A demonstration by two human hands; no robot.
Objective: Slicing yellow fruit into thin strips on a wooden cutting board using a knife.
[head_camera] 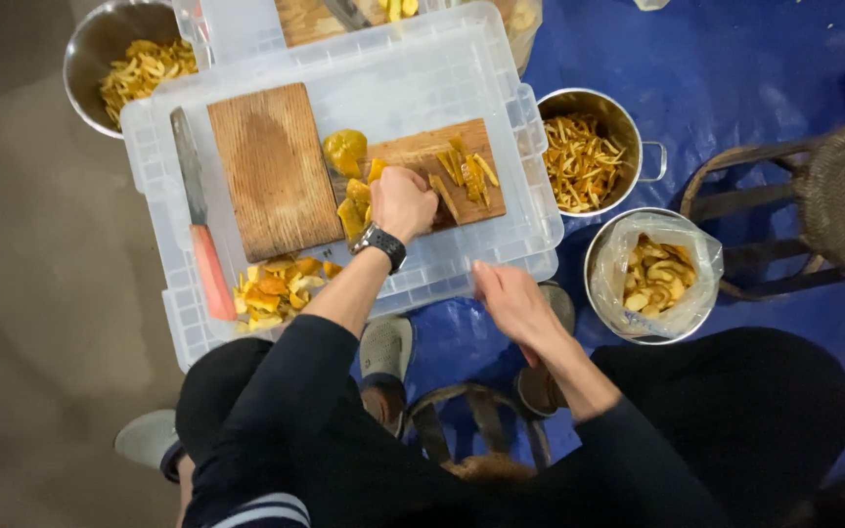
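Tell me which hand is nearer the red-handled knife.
Left. The left hand rests on the smaller cutting board, one board over from the red-handled knife. The right hand hovers off the clear bin's near edge, farther away.

The left hand (404, 200) covers whatever its fingers press on the cutting board (422, 156). At twelve o'clock, a second board (307, 20) and a knife blade (346, 14) are cropped by the edge. The person's lap hides part of the stool (471, 430).
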